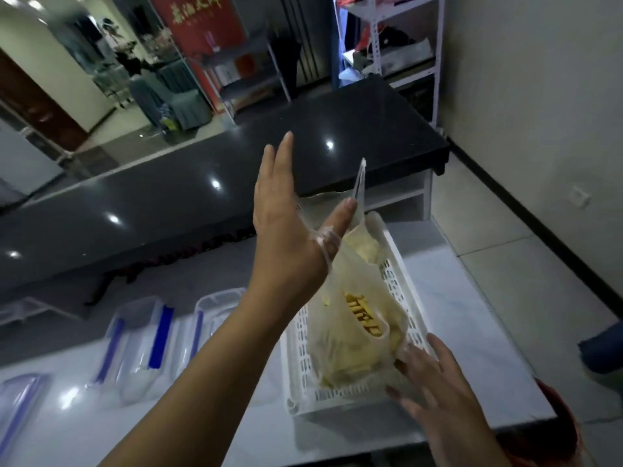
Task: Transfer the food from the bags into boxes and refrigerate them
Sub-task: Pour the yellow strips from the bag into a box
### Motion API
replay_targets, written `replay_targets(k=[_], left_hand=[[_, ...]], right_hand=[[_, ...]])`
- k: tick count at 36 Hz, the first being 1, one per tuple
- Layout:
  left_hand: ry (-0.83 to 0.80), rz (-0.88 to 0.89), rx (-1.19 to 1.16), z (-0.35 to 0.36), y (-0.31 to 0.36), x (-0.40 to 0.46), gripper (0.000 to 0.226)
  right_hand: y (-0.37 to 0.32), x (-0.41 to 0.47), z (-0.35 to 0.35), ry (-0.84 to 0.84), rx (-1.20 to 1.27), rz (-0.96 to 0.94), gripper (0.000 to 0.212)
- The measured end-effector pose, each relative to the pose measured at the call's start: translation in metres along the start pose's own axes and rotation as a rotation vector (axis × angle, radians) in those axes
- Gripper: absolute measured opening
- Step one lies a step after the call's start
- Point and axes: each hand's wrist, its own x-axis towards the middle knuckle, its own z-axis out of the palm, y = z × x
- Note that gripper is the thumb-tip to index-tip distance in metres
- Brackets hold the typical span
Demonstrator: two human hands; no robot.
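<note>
A thin see-through plastic bag (354, 335) with pale yellow food inside hangs over a white slotted basket (401, 288) on the white table. My left hand (286, 230) is raised above it with fingers straight; the bag's handle loop is wrapped around its thumb. My right hand (435, 385) reaches in from the lower right, fingers spread and touching the bag's lower end. Clear storage boxes with blue clips (148, 342) lie to the left of the basket on the table.
A long dark glossy counter (202, 197) runs behind the table. A white metal shelf rack (401, 38) stands at the back right by the wall. A red bucket rim (556, 429) shows at the table's right corner. Tiled floor lies to the right.
</note>
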Motion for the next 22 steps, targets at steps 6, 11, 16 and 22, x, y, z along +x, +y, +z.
replay_targets(k=[6,11,16,22], left_hand=[[0.047,0.09,-0.091,-0.04,0.027,0.009,0.085],[0.13,0.098,-0.054,-0.079,0.007,0.014,0.082],[0.186,0.082,-0.015,-0.121,-0.046,0.0,0.082],[0.251,0.143,0.112,-0.166,-0.104,-0.012,0.087]], right_hand=[[0.001,0.013,0.014,-0.305,0.291,0.337,0.097],[0.004,0.016,0.039,-0.577,0.303,0.315,0.088],[0.018,0.024,0.064,-0.464,0.2,0.223,0.097],[0.038,0.026,0.091,-0.257,-0.026,0.07,0.065]])
